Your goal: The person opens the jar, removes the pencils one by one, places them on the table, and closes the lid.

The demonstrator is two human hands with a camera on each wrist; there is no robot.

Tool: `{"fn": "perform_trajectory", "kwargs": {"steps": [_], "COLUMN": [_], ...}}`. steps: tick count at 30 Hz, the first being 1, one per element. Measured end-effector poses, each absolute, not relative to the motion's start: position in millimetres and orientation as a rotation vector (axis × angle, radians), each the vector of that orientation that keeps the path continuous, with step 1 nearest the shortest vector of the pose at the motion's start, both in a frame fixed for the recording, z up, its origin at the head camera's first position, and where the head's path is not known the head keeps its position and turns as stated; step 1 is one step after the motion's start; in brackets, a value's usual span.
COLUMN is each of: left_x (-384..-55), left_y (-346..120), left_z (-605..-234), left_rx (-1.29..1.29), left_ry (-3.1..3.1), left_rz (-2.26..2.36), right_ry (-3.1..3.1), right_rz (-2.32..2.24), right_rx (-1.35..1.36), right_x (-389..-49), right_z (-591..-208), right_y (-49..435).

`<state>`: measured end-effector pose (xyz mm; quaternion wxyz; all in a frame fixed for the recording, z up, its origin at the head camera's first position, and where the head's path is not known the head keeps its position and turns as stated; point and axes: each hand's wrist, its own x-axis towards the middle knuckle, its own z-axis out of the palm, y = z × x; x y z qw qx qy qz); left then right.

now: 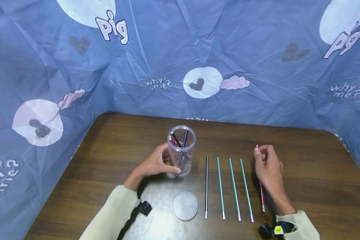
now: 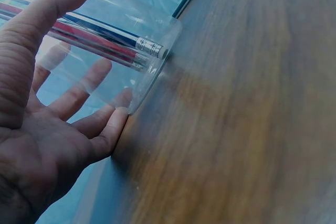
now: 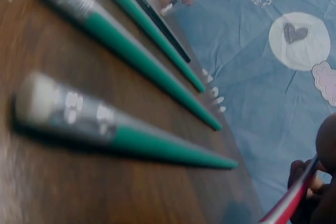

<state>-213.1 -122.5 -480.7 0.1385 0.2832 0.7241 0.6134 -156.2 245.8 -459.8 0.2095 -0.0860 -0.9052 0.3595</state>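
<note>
My left hand (image 1: 156,162) grips a clear plastic jar (image 1: 188,163) that stands upright, thumb in front and fingers around the far side. Inside the jar lean a few pencils: a dark blue pencil (image 2: 113,31), a red pencil (image 2: 94,38) and a black one. On the right, my right hand (image 1: 269,168) pinches a red pencil (image 1: 262,198) near its upper end; its eraser end points toward me. Beside that hand lie three teal pencils (image 1: 235,189) in a row. A black pencil (image 1: 206,186) lies left of them, nearer the jar.
A round clear lid (image 1: 184,206) lies flat in front of the jar. The brown wooden table (image 1: 318,180) has a blue printed cloth (image 1: 156,50) hanging behind it and along its left side.
</note>
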Motion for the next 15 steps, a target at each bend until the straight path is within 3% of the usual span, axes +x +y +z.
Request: {"fn": "perform_trajectory", "kwargs": {"steps": [15], "left_x": [-213.0], "left_y": [-121.6], "left_z": [-482.2], "left_rx": [0.82], "left_ry": [2.082], "left_rz": [1.791], "right_ry": [-2.88], "right_rz": [0.806], "right_rx": [-0.302], "right_x": [-155.7], "right_z": [-473.4], "right_y": [264.2]}}
